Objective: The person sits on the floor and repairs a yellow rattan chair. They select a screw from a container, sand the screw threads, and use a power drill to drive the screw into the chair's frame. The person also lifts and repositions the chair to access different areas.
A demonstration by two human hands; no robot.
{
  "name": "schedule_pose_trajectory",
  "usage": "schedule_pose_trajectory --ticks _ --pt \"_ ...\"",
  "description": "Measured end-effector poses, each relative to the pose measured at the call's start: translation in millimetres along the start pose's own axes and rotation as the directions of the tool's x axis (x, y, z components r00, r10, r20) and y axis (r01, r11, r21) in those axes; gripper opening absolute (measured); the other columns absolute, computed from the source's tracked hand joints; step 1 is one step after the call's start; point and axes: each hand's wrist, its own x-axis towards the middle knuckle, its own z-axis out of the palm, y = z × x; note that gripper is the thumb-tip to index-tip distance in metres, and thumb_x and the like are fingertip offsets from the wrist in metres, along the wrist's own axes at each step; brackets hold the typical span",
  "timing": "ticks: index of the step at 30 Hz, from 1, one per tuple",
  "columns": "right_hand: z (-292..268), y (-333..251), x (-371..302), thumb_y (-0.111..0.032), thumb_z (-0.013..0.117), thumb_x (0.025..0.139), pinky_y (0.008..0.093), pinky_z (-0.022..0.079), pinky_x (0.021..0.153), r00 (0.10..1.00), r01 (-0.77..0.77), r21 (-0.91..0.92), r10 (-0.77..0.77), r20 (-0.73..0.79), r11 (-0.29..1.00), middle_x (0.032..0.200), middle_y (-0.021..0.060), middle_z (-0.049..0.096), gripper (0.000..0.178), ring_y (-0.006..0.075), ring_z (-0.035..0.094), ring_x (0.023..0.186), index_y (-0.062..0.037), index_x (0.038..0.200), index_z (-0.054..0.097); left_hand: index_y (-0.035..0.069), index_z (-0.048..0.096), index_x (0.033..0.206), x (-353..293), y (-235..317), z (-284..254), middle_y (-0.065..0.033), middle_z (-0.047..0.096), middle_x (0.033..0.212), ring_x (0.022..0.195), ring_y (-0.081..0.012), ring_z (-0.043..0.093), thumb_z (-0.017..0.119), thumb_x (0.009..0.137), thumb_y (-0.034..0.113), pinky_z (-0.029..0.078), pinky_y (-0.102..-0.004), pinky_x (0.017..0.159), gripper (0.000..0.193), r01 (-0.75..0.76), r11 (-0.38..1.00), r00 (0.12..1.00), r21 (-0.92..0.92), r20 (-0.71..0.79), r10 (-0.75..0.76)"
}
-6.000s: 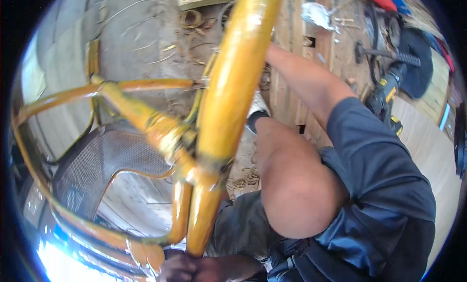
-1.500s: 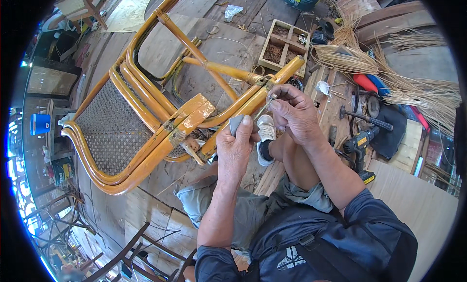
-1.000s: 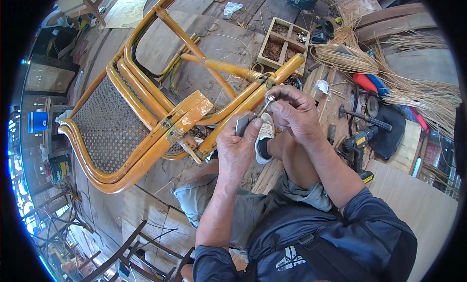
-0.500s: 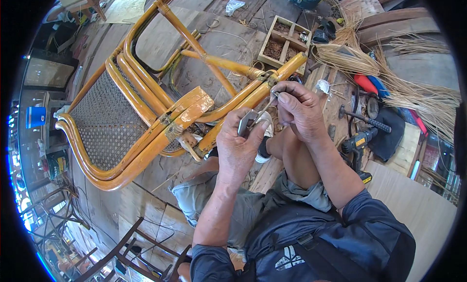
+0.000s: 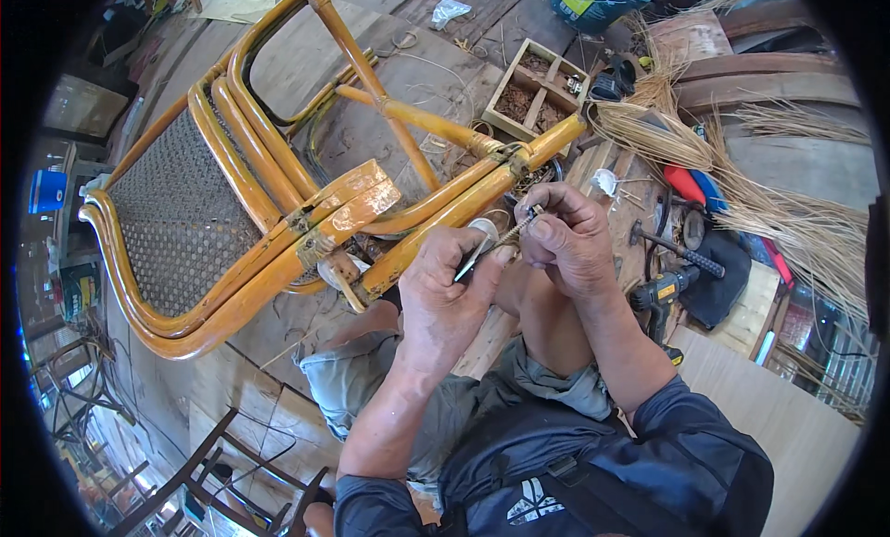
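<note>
Screw (image 5: 516,228) held up near yellow chair frame (image 5: 352,203).
Right hand (image 5: 529,214) pinches its head end; left hand (image 5: 480,252) grips a flat grey piece (image 5: 470,265) (blade-like) near the tip.

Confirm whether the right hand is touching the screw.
Touching. The head view shows the right hand pinching one end of the screw between thumb and fingers; its threaded shaft slants toward the left hand.

Wooden floor (image 5: 222,389) under chair (image 5: 357,203), box (image 5: 514,127)
</note>
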Motion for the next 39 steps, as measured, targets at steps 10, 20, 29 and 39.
schedule_pose_trajectory --ticks 10,20,29,39 --pt "-1.4 1.3 -3.2 -0.007 0.065 0.082 0.0158 0.033 0.046 0.995 0.085 -0.178 -0.093 -0.037 0.980 0.072 -0.0020 0.053 0.023 0.0010 0.042 0.054 0.0026 0.101 0.057 0.000 0.061 0.091 0.9 10.8 -0.4 0.0013 0.058 0.076 0.069 -0.0041 0.048 0.068 0.082 0.019 0.040 -0.0191 0.062 0.022 0.300 0.901 0.953 -0.315 0.146 -0.266" --pt "-1.2 -3.8 -4.4 -0.004 0.063 0.083 0.0159 0.034 0.047 0.999 0.038 -0.106 -0.041 -0.021 0.994 0.074 -0.0008 0.055 0.022 0.0012 0.044 0.056 0.0038 0.103 0.058 0.003 0.060 0.082 0.5 8.2 -0.6 0.0019 0.053 0.071 0.066 -0.0034 0.045 0.056 0.091 0.022 0.040 -0.0201 0.059 0.022 0.441 0.779 0.891 -0.446 0.318 -0.322" --pt "6.0 0.1 -5.8 -0.005 0.063 0.083 0.0169 0.040 0.055 0.961 0.272 -0.333 -0.270 0.051 0.903 0.087 0.0027 0.058 0.018 0.0027 0.049 0.065 0.0019 0.099 0.059 0.006 0.059 0.091 3.9 -3.2 7.1 0.0014 0.055 0.074 0.052 -0.0042 0.042 0.060 0.087 0.030 0.032 -0.0167 0.043 0.024 0.633 0.473 0.764 -0.613 0.397 -0.508" --pt "-2.0 -4.0 -9.7 -0.009 0.066 0.080 0.0228 0.048 0.069 0.949 0.313 -0.491 -0.294 0.117 0.813 0.092 0.0084 0.059 0.023 0.0108 0.058 0.080 0.0023 0.098 0.058 0.010 0.057 0.093 3.7 -11.9 6.4 0.0025 0.051 0.073 0.050 -0.0047 0.038 0.063 0.084 0.033 0.028 -0.0177 0.042 0.026 0.673 0.315 0.723 -0.669 0.509 -0.467"
